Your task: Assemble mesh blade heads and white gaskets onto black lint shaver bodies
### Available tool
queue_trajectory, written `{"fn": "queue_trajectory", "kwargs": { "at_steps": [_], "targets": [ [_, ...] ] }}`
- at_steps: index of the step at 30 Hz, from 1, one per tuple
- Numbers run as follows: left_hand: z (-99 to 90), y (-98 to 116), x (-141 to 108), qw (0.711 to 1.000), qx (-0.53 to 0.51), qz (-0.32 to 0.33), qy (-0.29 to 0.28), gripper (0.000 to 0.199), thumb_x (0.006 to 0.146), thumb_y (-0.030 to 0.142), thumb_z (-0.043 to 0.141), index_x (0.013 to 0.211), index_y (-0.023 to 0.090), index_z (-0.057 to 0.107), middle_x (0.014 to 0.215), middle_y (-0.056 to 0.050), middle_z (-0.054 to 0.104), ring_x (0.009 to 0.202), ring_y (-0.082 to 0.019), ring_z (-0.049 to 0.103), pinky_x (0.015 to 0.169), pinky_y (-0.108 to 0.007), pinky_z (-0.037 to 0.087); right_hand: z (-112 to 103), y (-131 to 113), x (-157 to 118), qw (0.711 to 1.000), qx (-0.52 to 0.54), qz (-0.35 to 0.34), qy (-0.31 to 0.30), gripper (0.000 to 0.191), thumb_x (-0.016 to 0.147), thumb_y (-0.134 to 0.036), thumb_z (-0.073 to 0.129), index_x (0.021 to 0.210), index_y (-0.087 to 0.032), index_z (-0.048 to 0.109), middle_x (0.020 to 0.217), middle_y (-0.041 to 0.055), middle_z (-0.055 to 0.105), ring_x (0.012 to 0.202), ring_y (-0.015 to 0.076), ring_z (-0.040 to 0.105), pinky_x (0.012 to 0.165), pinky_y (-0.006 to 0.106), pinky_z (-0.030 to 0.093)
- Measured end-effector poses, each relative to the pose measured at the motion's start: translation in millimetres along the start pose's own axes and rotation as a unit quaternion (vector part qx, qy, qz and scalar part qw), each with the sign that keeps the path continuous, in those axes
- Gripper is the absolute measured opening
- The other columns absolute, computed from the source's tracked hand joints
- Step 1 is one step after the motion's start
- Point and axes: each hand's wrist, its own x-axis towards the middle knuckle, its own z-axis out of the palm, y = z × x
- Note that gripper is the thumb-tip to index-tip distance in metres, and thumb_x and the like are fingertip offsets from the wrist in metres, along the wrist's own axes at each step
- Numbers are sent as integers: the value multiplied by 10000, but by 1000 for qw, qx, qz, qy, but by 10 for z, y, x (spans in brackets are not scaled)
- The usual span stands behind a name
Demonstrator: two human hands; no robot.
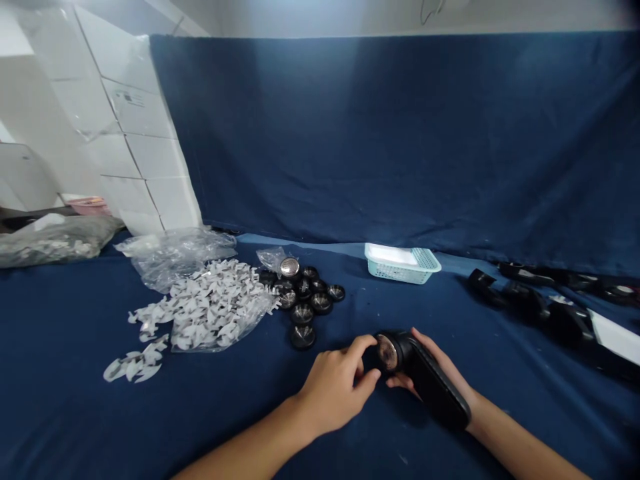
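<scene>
Head view: our left hand (336,387) pinches the round head (387,353) of what seems a black lint shaver (436,385), our right hand (425,363) cradling it steady.

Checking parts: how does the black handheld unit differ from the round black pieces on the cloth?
The handheld unit is long and bar-shaped, the round black pieces short and cup-like. The unit is held between the left hand and right hand; the pieces lie in a cluster on the blue cloth. Both are black.
</scene>
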Motion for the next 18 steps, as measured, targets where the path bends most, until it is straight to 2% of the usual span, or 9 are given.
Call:
{"fn": "queue_trajectory", "kwargs": {
  "at_steps": [4, 9, 12, 15, 18],
  "targets": [
    [-7, 10, -9, 1000, -14, 18, -5, 422, 872, 253, 544, 1288, 235, 475, 697, 39, 648, 568, -146, 621, 560, -254, 459, 36, -10, -26, 999, -36, 7, 22, 651, 926, -599, 380, 825, -73, 749, 513, 52, 633, 607, 191, 666, 814, 313, 514],
    [-17, 31, -27, 998, -17, 51, -19, 383, 874, 257, 543, 1256, 264, 511, 695, 49, 642, 542, -130, 600, 556, -250, 451, 81, -29, -56, 995, -4, 27, 93, 555, 913, -551, 471, 792, -90, 755, 613, 67, 707, 602, 162, 676, 739, 253, 537],
    [-7, 30, -27, 998, 11, 63, -24, 312, 863, 275, 556, 1173, 249, 566, 691, 43, 647, 542, -137, 602, 561, -265, 446, 77, -36, -54, 997, -4, 26, 76, 596, 925, -560, 434, 814, -70, 756, 596, 77, 694, 628, 177, 686, 779, 265, 537],
    [5, 5, -9, 999, 37, 29, -14, 249, 853, 284, 565, 1096, 241, 600, 690, 35, 660, 573, -158, 627, 564, -277, 444, 53, -35, -41, 999, -12, 16, 45, 644, 938, -571, 385, 792, -62, 752, 559, 71, 670, 600, 180, 676, 799, 288, 535],
    [9, -32, 16, 999, 39, -3, -4, 252, 850, 272, 562, 1097, 227, 588, 703, 26, 677, 609, -174, 651, 572, -281, 447, -7, -21, -26, 998, -40, 23, 42, 673, 927, -603, 373, 806, -57, 748, 560, 78, 674, 676, 220, 711, 782, 284, 528]
  ]
}}
